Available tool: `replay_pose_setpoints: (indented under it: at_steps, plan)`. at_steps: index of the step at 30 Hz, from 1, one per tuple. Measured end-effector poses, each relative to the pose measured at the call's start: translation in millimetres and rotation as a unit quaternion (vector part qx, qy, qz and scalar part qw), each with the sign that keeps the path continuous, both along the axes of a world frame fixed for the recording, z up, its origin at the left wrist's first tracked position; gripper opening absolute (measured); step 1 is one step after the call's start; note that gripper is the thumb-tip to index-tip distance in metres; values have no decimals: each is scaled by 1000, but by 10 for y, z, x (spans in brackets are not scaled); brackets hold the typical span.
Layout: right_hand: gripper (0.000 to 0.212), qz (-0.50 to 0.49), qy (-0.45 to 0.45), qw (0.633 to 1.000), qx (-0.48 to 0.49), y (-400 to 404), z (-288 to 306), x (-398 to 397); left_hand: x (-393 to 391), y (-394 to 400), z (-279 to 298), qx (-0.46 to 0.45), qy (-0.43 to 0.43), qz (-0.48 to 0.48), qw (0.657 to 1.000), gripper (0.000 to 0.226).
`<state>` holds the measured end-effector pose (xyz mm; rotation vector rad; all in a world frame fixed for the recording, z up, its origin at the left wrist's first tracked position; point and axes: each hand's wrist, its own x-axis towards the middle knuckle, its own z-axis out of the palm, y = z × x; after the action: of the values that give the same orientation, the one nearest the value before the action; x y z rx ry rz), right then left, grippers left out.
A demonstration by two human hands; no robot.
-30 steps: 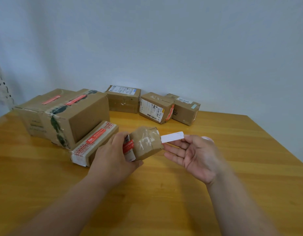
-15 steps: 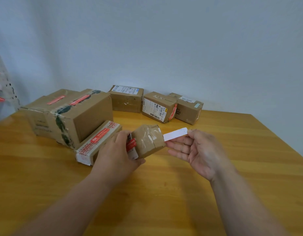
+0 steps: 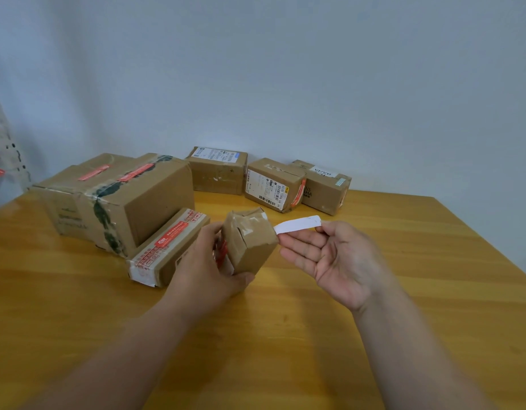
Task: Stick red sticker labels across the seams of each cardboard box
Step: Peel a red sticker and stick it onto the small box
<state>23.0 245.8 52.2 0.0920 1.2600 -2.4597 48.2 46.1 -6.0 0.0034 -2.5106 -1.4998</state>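
The left hand (image 3: 205, 270) grips a small taped cardboard box (image 3: 249, 241), fingers and thumb curled round it, holding it just above the wooden bench (image 3: 315, 335) near its middle. A red label (image 3: 223, 251) shows on the box face under the fingers. The right hand (image 3: 335, 261) lies palm up just right of the box, fingers straight; a white strip (image 3: 297, 224) sits at its fingertips, apparently a sticker seen from its back, though the contact is unclear. 1 flat box (image 3: 167, 250) lies left of the held box against 1 large box (image 3: 122, 199) carrying 2 red labels. 3 more boxes (image 3: 273, 184) stand along the bench's far edge.
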Motion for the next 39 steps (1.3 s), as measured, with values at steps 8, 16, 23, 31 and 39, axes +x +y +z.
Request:
replay_pose_setpoints:
  at_steps: [8,16,23,31,39]
  plan:
    - [31,-2,-8,997,-72,-35,33,1,6,31,-65,166,-25,-39,985,91]
    - [29,3,-37,998,-59,-34,-73,-15,68,21,-176,413,-189,-111,884,72]
    - [21,13,-48,999,-9,-50,-237,-72,173,-214,16,123,-463,-176,860,40]
    - [21,2,38,987,156,-126,-80,-51,291,-304,652,-15,-255,-262,931,39]
    - [19,-4,259,835,485,-415,-141,131,84,127,463,168,-94,-45,980,23]
